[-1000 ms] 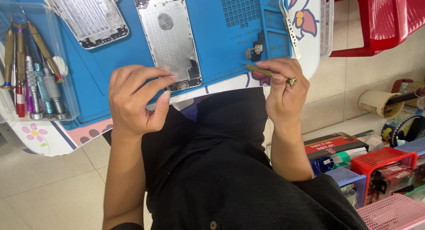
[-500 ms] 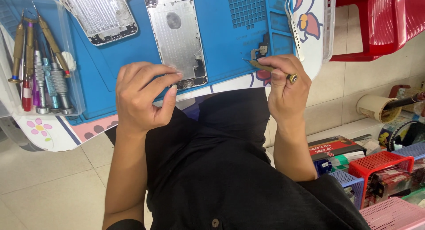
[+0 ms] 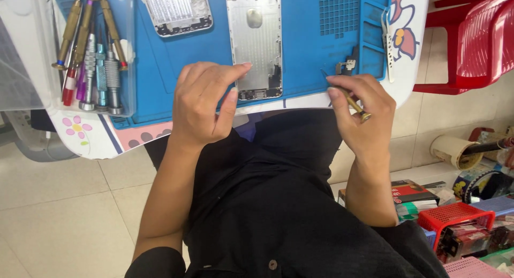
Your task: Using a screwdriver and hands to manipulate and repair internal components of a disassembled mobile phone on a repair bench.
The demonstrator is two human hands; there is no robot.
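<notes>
A silver phone back housing (image 3: 254,40) lies open on the blue work mat (image 3: 305,42). My left hand (image 3: 201,104) rests at the housing's near edge, index finger and thumb touching its lower corner. My right hand (image 3: 361,109) pinches a slim brass-handled screwdriver (image 3: 348,98), its tip pointing toward a small dark part (image 3: 349,64) on the mat. A second phone frame (image 3: 176,10) lies further left on the mat.
A clear tray holds several screwdrivers (image 3: 88,53) at the mat's left. A white strip (image 3: 386,42) lies at the mat's right edge. A red plastic chair (image 3: 476,37) stands to the right. Red baskets (image 3: 455,224), boxes and a tape roll (image 3: 450,149) sit on the floor.
My right hand has swung the screwdriver so its tip points toward the mat. My left hand has stayed at the housing's near edge. The view has shifted slightly.
</notes>
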